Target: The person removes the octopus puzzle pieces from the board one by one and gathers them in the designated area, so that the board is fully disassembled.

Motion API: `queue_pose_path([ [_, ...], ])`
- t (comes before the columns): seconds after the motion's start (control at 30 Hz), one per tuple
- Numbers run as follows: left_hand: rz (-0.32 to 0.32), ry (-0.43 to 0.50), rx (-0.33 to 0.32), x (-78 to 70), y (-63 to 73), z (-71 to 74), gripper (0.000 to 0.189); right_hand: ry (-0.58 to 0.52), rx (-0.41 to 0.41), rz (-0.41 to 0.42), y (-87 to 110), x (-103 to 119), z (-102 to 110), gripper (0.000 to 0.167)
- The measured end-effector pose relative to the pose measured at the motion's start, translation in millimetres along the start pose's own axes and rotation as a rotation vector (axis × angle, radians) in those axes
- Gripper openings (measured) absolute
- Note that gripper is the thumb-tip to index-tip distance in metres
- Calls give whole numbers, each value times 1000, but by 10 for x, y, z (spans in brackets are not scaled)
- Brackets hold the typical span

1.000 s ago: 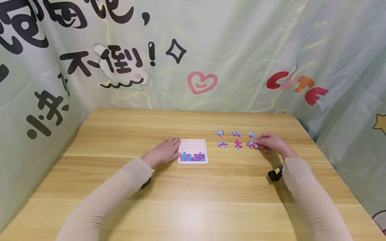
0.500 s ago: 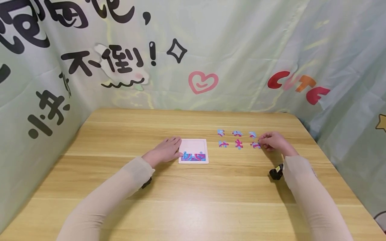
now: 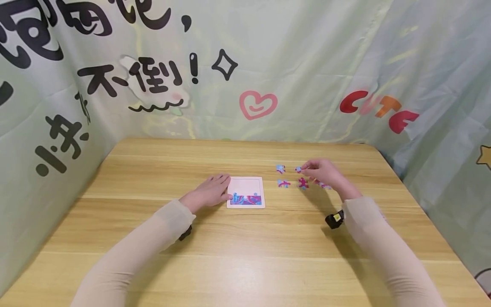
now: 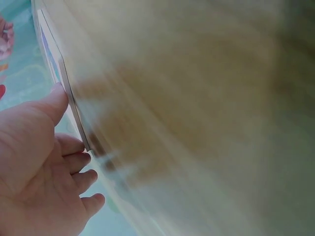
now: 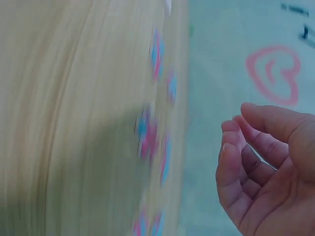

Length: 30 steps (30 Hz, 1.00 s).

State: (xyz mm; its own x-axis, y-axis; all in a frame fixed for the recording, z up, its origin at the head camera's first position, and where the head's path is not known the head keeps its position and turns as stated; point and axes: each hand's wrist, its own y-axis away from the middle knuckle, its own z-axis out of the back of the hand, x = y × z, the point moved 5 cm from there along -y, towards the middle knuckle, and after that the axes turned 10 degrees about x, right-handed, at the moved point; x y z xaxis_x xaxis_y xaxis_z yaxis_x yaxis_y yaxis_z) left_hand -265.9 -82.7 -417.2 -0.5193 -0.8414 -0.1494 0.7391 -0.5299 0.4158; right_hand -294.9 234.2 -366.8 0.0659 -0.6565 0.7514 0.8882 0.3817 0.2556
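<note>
A pink puzzle tray [image 3: 246,186] lies on the table, its bottom strip filled with blue and purple picture pieces. My left hand [image 3: 207,192] rests at its left side, thumb on the rim and fingers along the edge, as the left wrist view also shows. Loose jigsaw pieces lie in two rows to the right. My right hand [image 3: 322,171] is raised over the right end of these rows, its fingers loosely bent with nothing between them in the right wrist view. Below it lie a magenta piece [image 3: 303,183] and a purple-blue piece [image 3: 325,186], partly covered; one back-row piece is hidden.
Two more jigsaw pieces, a blue one [image 3: 281,169] and a pink-blue one [image 3: 284,183], lie between the tray and my right hand. A printed curtain [image 3: 307,64] hangs behind the wooden table [image 3: 245,256] and at both sides.
My right hand first slid the front-row right-hand piece slightly right, then let go of it and moved up and left over the other pieces. My left hand stays at the tray.
</note>
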Motion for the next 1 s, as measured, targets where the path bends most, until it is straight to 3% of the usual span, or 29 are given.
queue_pose_path([
  [0.43, -39, 10, 2, -21, 84, -9, 71, 67, 191, 172, -282, 734, -907, 19],
  [0.6, -71, 28, 6, -5, 117, -32, 77, 185, 231, 232, -388, 873, -1235, 17],
  [0.7, -89, 42, 9, -3, 132, -39, 79, 202, 255, 265, -437, 924, -1380, 14],
  [1.0, -105, 25, 10, -15, 157, -35, 78, 232, 280, 250, -530, 975, -1577, 20],
])
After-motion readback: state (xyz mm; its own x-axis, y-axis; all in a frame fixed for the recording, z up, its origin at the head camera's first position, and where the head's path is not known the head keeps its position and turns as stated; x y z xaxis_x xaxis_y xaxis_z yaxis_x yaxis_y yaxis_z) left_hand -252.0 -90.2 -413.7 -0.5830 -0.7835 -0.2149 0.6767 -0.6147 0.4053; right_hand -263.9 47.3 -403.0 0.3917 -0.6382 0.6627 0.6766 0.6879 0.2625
